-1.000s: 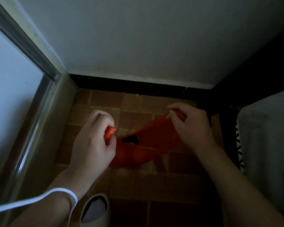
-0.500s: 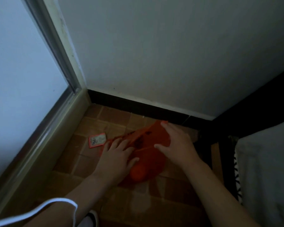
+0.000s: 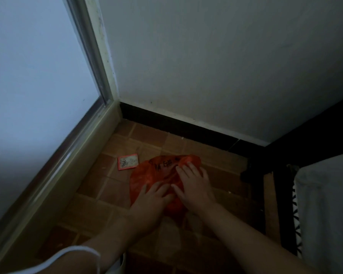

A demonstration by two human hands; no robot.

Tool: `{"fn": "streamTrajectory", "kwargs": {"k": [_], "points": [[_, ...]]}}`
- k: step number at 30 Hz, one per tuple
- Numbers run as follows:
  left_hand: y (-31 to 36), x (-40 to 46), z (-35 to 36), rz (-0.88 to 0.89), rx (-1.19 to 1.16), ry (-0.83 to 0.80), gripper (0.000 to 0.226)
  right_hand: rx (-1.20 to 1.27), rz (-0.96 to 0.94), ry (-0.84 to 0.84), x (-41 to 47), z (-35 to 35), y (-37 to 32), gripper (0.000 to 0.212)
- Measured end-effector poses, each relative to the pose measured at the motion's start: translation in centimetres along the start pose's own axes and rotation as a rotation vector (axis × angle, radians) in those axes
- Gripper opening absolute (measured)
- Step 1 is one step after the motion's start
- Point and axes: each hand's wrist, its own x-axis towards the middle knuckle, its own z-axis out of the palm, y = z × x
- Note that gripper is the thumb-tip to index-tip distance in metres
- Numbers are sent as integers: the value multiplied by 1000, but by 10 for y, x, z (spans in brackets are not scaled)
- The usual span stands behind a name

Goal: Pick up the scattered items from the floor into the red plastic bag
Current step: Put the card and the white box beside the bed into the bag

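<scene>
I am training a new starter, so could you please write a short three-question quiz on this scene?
1. True or false: the red bag lies flat on the floor.
2. Which hands rest on the bag? A left only, B right only, C both.
3. Fill in: the small packet lies on the bag's ____ side, near the window frame.

Key: 1 true; 2 C, left hand and right hand; 3 left.

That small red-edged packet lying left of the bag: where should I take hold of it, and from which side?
The packet lies flat on the tiled floor, apart from the red bag, so probably pinch a raised corner or its near edge. Come from above with the left hand, which lies nearer; both it and the right hand rest flat on the bag.
</scene>
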Motion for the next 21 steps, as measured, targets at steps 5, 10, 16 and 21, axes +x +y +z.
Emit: {"fn": "streamTrajectory", "kwargs": {"k": [5, 10, 16, 21], "points": [[-11, -1, 3, -76, 22, 22, 75, 31, -12, -318, -1, -3, 0, 74], [-17, -5, 10, -124, -13, -33, 87, 233, 11, -437, -9, -3, 19, 51], [-13, -5, 19, -45, -42, -10, 79, 591, 73, -535, -11, -25, 23, 42], [-7, -7, 21, -14, 58, -134, 48, 476, 60, -867, -21, -26, 45, 42]]}}
